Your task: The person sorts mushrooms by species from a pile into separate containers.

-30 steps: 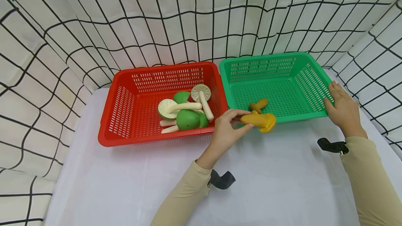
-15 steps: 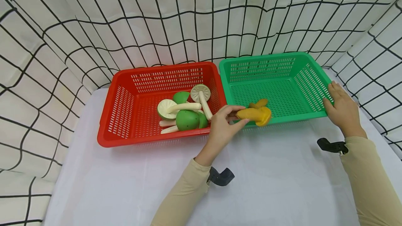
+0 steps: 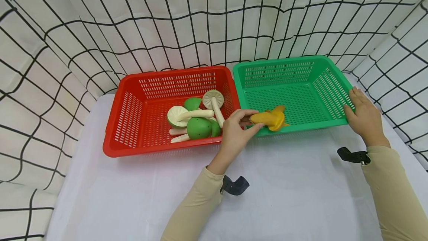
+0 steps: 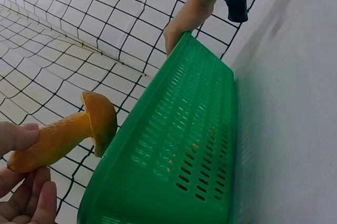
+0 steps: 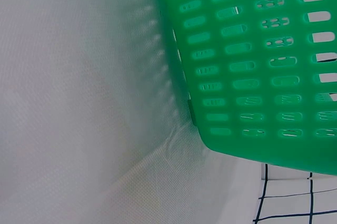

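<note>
My left hand (image 3: 235, 131) pinches a yellow-orange toy mushroom (image 3: 267, 119) by its stem, thumb on one side and fingers on the other. In the left wrist view the mushroom (image 4: 66, 134) lies sideways, its cap right at the rim of the green basket (image 4: 158, 84). From the head view it overlaps the near left part of the green basket (image 3: 321, 96), partly covering another yellow mushroom (image 3: 279, 108) inside. My right hand (image 3: 366, 116) rests on this basket's near right corner, fingers straight along the rim. The right wrist view shows only the basket's slotted outer wall (image 5: 263, 66).
A red basket (image 3: 133, 129) stands against the green one on its left. It holds several toy mushrooms with green caps (image 3: 199, 128) and pale stems. Black netting (image 3: 227, 29) over white cloth rises behind both baskets. The table has a white cloth (image 3: 284, 189).
My left hand has moved slightly left and away from me, bringing the mushroom over the green basket's near left part, so it now overlaps the mushroom inside. My right hand has stayed put.
</note>
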The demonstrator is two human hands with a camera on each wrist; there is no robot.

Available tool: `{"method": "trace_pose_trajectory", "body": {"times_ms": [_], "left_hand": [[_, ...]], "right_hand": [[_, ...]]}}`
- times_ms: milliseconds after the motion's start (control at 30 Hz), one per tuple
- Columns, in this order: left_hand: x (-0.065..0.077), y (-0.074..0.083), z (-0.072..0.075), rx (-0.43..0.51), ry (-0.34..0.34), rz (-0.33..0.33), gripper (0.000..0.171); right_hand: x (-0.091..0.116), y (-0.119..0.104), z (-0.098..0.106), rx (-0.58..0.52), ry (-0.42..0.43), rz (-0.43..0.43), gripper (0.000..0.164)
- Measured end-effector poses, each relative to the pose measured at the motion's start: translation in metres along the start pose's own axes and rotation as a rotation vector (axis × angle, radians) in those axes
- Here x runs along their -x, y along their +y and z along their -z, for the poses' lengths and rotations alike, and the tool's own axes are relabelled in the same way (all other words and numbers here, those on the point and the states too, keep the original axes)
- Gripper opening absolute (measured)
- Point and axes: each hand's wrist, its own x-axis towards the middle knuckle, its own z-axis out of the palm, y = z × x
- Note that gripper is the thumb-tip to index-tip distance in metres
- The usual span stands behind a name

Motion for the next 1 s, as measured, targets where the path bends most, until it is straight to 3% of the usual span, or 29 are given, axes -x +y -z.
{"method": "trace_pose_trajectory", "body": {"times_ms": [500, 867, 1000], "left_hand": [[-0.007, -0.003, -0.003, -0.061, -0.011, 0.022, 0.031], [-0.020, 0.001, -0.017, -0.231, -0.046, 0.014, 0.029], [-0.022, -0.001, -0.023, -0.305, -0.057, -0.029, 0.028]], "right_hand": [[0.000, 0.001, 0.000, -0.005, 0.003, -0.003, 0.058], [0.000, 0.001, 0.000, -0.001, -0.005, 0.000, 0.058], [-0.001, 0.001, 0.000, 0.005, -0.009, -0.003, 0.058]]}}
